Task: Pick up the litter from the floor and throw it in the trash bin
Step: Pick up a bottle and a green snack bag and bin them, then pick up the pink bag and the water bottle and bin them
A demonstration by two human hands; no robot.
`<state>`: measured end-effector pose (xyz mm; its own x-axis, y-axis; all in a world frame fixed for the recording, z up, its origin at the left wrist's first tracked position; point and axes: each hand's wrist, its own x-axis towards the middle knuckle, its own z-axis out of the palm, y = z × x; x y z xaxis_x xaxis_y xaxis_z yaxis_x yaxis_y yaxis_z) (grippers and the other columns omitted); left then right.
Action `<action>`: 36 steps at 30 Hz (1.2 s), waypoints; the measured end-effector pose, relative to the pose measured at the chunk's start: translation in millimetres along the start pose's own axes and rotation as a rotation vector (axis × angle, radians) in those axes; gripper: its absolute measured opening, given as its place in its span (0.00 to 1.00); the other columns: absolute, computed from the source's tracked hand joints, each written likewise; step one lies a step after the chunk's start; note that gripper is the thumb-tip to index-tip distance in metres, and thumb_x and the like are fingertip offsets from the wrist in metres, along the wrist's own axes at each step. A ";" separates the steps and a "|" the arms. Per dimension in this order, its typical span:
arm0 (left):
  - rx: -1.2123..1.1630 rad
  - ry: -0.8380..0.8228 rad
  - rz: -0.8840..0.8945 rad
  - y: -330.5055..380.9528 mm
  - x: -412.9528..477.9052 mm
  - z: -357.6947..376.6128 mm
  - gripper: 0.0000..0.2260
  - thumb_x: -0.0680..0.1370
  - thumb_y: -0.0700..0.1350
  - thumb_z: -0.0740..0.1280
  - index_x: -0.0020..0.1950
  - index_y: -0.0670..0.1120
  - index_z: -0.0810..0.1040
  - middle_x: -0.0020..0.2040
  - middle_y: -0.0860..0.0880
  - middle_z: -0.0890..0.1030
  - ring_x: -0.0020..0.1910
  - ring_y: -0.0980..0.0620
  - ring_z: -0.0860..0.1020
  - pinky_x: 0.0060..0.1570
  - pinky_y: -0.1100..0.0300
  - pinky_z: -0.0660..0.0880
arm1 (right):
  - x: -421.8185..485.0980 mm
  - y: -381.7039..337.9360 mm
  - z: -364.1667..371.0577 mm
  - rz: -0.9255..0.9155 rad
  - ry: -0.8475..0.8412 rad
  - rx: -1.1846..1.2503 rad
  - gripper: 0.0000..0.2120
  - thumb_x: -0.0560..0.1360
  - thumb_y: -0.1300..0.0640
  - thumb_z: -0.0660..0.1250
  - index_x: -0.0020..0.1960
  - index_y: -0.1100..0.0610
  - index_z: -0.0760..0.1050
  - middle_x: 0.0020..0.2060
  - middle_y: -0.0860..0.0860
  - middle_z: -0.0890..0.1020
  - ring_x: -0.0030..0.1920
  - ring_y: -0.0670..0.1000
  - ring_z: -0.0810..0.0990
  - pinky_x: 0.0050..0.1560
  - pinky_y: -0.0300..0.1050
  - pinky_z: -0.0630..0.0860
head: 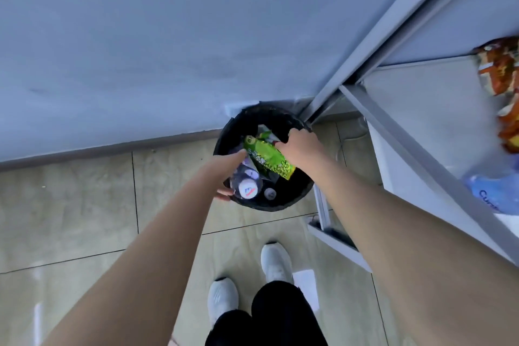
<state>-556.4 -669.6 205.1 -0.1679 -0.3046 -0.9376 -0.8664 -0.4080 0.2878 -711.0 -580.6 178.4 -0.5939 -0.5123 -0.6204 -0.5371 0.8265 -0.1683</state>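
Green and glossy, the crinkled plastic snack wrapper (268,161) printed with peas hangs over the mouth of the round black trash bin (280,206), which stands on the beige tiled floor (84,205) against the pale blue wall (140,36). The right hand (302,146) has its fingers closed on the wrapper's edge above the far side of the bin. The left hand (230,168) is spread at the bin's near-left rim, curled around a clear plastic bottle with a white cap (247,188); whether it grips the bottle or only steadies it cannot be told. A second small cap (270,193) shows deeper in the bin.

The step in hand looks like the drop itself. To do it well, the person should let the wrapper go only with all of it above the bin's opening, since its near corner now reaches toward the rim and a light film can drift. The bottle should be tipped fully inside the rim before the left hand lets it go.

A white sheet of paper (307,286) lies on the floor well back from the bin, beside a white shoe (276,261), and probably counts as remaining litter.
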 end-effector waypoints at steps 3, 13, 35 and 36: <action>0.071 0.113 0.056 -1.0 10.9 -8.1 0.27 0.76 0.61 0.58 0.69 0.46 0.70 0.65 0.45 0.75 0.58 0.42 0.77 0.53 0.51 0.75 | 5.1 -7.7 -2.0 -0.003 -0.142 -0.047 0.29 0.77 0.42 0.56 0.69 0.61 0.65 0.68 0.62 0.69 0.68 0.64 0.65 0.65 0.55 0.66; 0.552 0.502 0.145 -99.4 -35.7 -58.9 0.28 0.74 0.58 0.59 0.70 0.44 0.66 0.68 0.42 0.71 0.66 0.41 0.70 0.60 0.47 0.71 | -74.6 -95.5 -5.1 -0.207 -0.283 -0.089 0.20 0.79 0.43 0.55 0.40 0.57 0.71 0.38 0.54 0.76 0.46 0.57 0.74 0.60 0.51 0.67; -0.251 0.361 -0.237 -616.8 -76.4 -78.9 0.31 0.71 0.53 0.71 0.67 0.37 0.69 0.58 0.41 0.75 0.57 0.41 0.74 0.48 0.55 0.68 | -336.8 -198.1 393.0 -0.372 -0.604 -0.223 0.28 0.77 0.43 0.62 0.66 0.64 0.69 0.66 0.59 0.74 0.64 0.58 0.74 0.51 0.42 0.66; -0.303 0.357 -0.266 -633.8 -55.3 -73.3 0.33 0.70 0.53 0.72 0.69 0.37 0.67 0.63 0.40 0.74 0.61 0.40 0.73 0.50 0.53 0.68 | -329.6 -197.6 418.5 -0.372 -0.601 -0.218 0.27 0.77 0.43 0.62 0.66 0.63 0.70 0.63 0.59 0.75 0.62 0.58 0.75 0.51 0.42 0.66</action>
<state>36.5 -457.3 88.8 0.2550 -0.4086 -0.8763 -0.6741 -0.7249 0.1419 -158.4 -477.5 95.6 0.0474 -0.4814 -0.8752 -0.7832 0.5260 -0.3317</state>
